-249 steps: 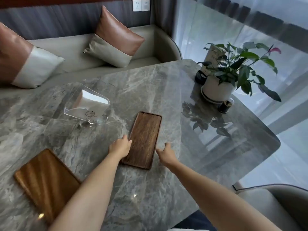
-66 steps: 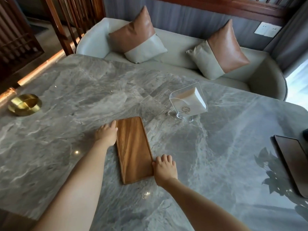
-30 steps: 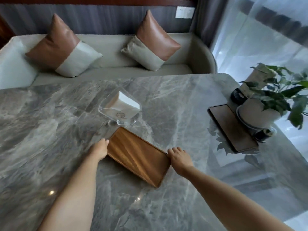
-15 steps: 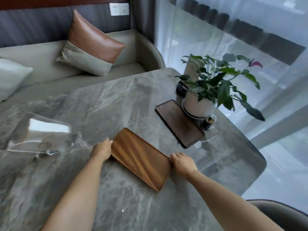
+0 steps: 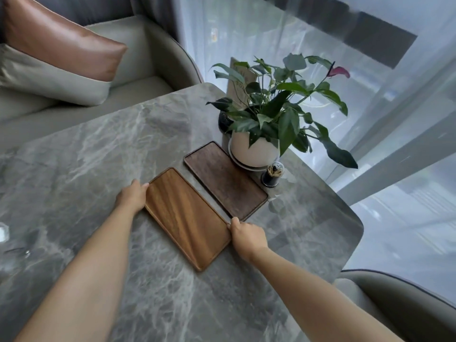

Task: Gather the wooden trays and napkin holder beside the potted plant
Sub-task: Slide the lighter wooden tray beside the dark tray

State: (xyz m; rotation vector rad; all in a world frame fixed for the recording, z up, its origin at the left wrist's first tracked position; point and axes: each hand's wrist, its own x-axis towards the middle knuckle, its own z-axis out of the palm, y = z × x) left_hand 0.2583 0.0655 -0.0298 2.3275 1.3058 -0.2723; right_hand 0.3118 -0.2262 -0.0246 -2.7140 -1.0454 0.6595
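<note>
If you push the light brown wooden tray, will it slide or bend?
The light brown wooden tray probably slides easily, since it lies flat on the glossy grey marble table. It looks like stiff solid wood, so it likely won't bend. The left hand and right hand touch its opposite ends, which should keep it from turning.

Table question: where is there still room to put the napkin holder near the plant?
Bare marble table lies left of the light tray and beyond the dark tray, toward the sofa. Crowded: between dark tray, potted plant and toothpick jar.
</note>
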